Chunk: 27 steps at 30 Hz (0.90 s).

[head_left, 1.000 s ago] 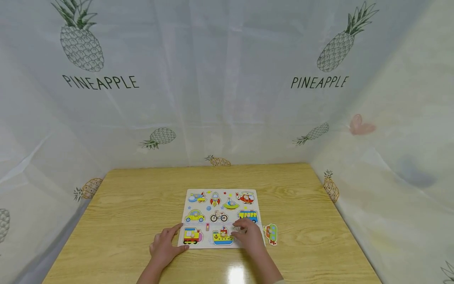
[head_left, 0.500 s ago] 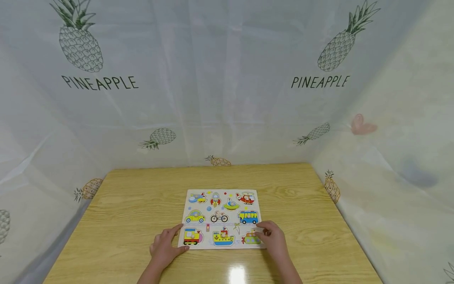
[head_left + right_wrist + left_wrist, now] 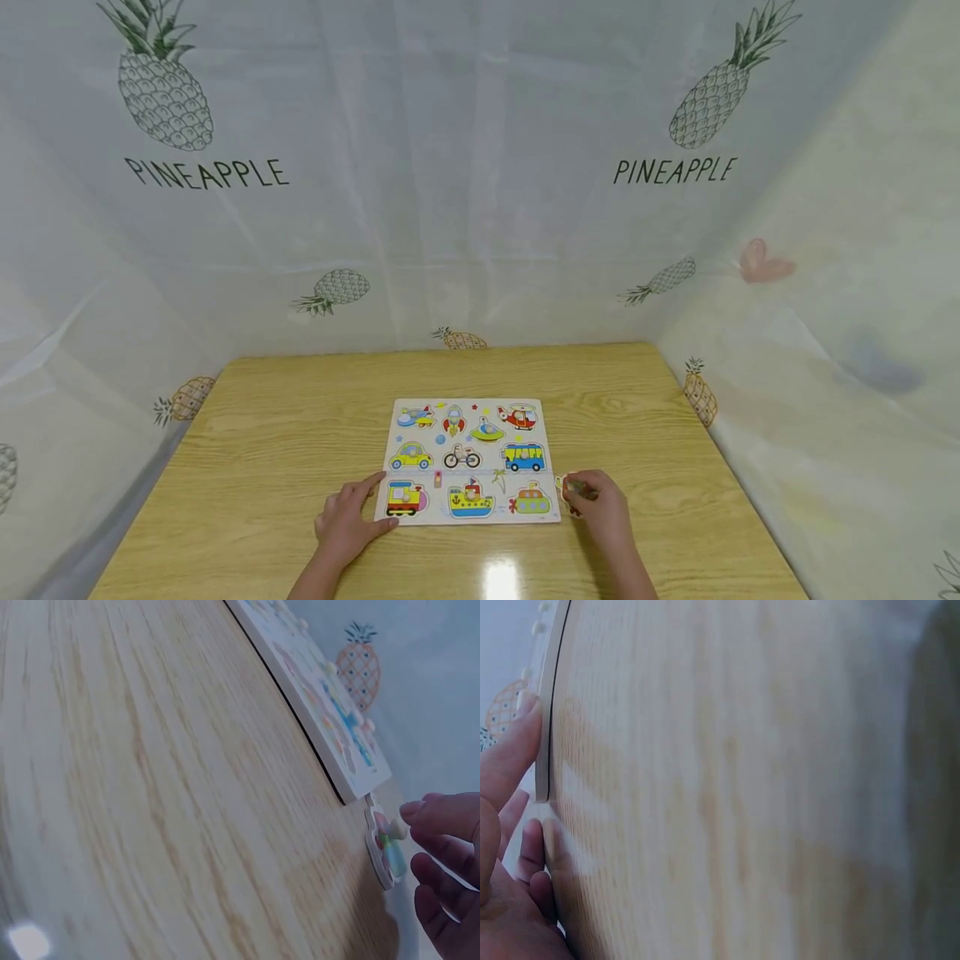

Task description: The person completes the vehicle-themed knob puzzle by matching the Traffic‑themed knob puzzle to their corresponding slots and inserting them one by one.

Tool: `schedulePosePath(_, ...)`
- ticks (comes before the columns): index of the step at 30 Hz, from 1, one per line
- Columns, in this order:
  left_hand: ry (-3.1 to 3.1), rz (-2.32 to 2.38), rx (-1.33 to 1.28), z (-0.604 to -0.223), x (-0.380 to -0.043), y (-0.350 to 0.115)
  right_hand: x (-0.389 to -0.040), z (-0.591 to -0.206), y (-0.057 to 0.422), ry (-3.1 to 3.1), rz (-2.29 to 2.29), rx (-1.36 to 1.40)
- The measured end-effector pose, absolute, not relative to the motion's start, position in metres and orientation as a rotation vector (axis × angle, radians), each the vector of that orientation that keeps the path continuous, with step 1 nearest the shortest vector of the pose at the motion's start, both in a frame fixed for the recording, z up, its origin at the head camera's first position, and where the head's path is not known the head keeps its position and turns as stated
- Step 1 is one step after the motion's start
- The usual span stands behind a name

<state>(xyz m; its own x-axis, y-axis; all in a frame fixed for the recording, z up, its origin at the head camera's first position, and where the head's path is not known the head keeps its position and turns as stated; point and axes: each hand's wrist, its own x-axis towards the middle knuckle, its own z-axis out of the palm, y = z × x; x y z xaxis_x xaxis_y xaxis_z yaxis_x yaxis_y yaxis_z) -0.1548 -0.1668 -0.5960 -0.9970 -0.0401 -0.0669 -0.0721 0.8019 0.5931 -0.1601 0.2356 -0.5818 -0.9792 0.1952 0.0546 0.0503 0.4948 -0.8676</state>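
Note:
A wooden knob puzzle board (image 3: 480, 446) with vehicle pictures lies flat on the table. My left hand (image 3: 347, 518) rests at its front left corner, index finger by the left edge and thumb by the front edge. In the left wrist view, the thumb (image 3: 514, 746) lies against the board's side. Just off the right edge, a submarine puzzle piece (image 3: 388, 851) lies on the table. My right hand (image 3: 606, 510) is over that piece, partly covering it in the head view. In the right wrist view, its fingertips (image 3: 411, 811) are beside the knob, loosely bent; no firm pinch shows.
On the board, a submarine picture (image 3: 532, 500) shows in the front right spot, beside the ship piece (image 3: 471, 500) and below the bus piece (image 3: 523, 457). The wooden table (image 3: 285, 417) extends around the board. Pineapple-print curtains (image 3: 450, 208) hang behind and at both sides.
My right hand has moved right, from the board's front right area to the submarine piece beside it, uncovering the submarine picture. The left hand has stayed at its corner.

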Motion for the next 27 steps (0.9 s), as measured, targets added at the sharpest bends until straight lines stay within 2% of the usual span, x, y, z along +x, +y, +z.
schedulePosePath(17, 2.923, 0.973, -0.096, -0.5954, -0.1551, -0.1666, -0.1611, -0.5904, 0.2388, -2.635, 1.547, -0.247)
schedulePosePath(27, 2.920, 0.956, -0.101, -0.5966, -0.1561, -0.1668, -0.1637, -0.5915, 0.2423, -2.720, 1.427, -0.158)
